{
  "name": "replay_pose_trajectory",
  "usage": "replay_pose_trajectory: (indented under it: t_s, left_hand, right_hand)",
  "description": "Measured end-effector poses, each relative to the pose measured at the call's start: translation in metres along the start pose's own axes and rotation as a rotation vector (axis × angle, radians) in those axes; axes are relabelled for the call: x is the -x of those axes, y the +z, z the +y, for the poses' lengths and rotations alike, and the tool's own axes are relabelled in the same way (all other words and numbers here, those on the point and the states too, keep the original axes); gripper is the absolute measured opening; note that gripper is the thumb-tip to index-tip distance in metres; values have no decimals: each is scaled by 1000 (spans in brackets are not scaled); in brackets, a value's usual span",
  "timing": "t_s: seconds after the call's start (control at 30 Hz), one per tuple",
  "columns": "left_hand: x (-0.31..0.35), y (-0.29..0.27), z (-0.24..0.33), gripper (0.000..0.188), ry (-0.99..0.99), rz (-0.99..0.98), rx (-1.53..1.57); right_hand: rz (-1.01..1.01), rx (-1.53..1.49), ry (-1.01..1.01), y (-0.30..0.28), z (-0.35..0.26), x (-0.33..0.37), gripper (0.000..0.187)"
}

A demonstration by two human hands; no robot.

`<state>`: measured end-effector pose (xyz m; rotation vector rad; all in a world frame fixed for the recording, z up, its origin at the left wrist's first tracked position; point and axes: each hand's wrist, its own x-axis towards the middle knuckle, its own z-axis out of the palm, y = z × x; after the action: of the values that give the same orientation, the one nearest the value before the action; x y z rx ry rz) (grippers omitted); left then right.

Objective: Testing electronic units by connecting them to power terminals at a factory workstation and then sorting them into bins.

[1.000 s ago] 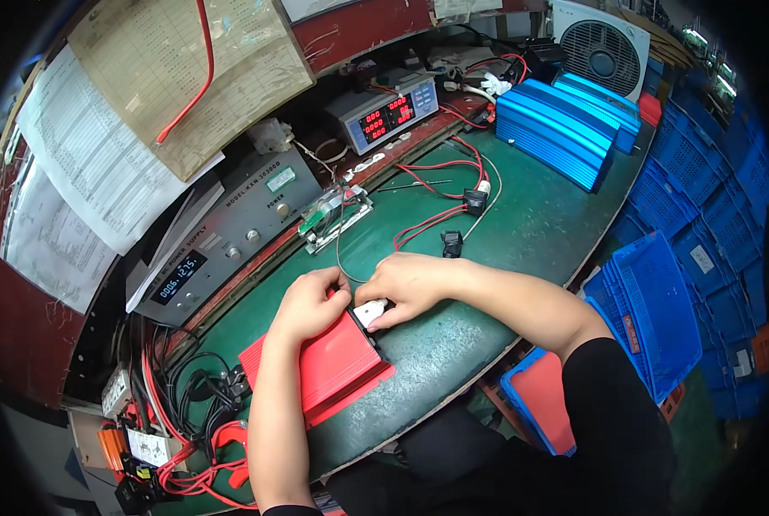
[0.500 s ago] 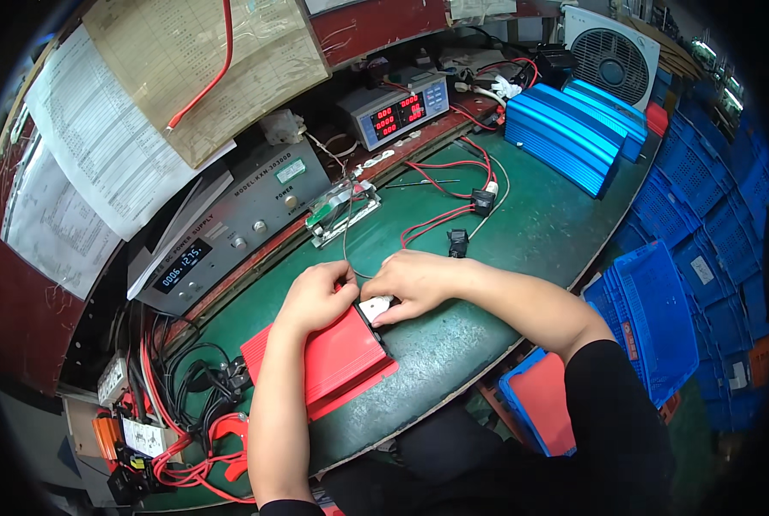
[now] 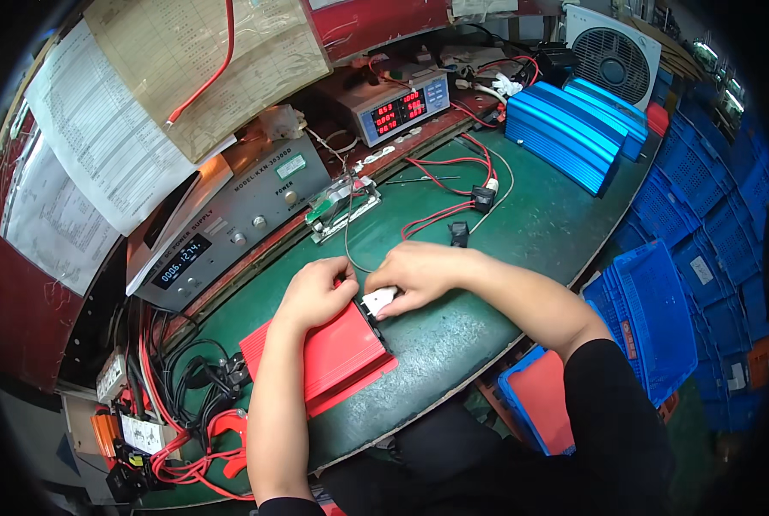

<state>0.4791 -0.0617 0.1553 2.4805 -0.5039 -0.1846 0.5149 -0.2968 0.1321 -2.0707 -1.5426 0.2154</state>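
A red ribbed metal case (image 3: 337,354) lies on the green bench top in front of me. My left hand (image 3: 317,294) grips its far end, the fingers curled over the edge and partly hidden. Between the thumb and fingers of my right hand (image 3: 412,277) is a white plug (image 3: 379,301), held against the case's black end panel (image 3: 374,325). Whether its pins are fully seated cannot be seen. A thin grey cable (image 3: 348,245) runs toward my hands from the far side of the bench.
A power supply (image 3: 229,224) and a lit meter (image 3: 397,112) line the back. Blue ribbed cases (image 3: 565,138) stand far right, near a fan (image 3: 612,58). A black connector (image 3: 459,234) lies beyond my right hand. Tangled cables (image 3: 204,387) lie left; blue crates (image 3: 646,318) stand right.
The meter's red digits have changed, and an orange glow now shows on top of the power supply. My right hand and the plug have shifted slightly; the left hand stays on the case.
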Motion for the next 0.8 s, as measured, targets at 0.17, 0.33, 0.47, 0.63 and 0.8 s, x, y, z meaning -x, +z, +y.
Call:
replay_pose_trajectory:
  t_s: [0.17, 0.33, 0.47, 0.63, 0.8]
  left_hand:
    - [0, -1, 1, 23, -5, -2, -4]
    - [-1, -1, 2, 23, -9, -3, -2]
    - [0, -1, 2, 22, 0, 4, -6]
    - [0, -1, 2, 22, -7, 0, -11]
    - [-1, -1, 2, 22, 17, -9, -8]
  right_hand:
    - [53, 10, -32, 11, -1, -4, 38]
    - [69, 2, -46, 11, 2, -3, 38]
    - [66, 16, -44, 11, 1, -3, 38]
    - [79, 17, -48, 11, 0, -3, 37]
    - [63, 25, -42, 12, 2, -3, 37]
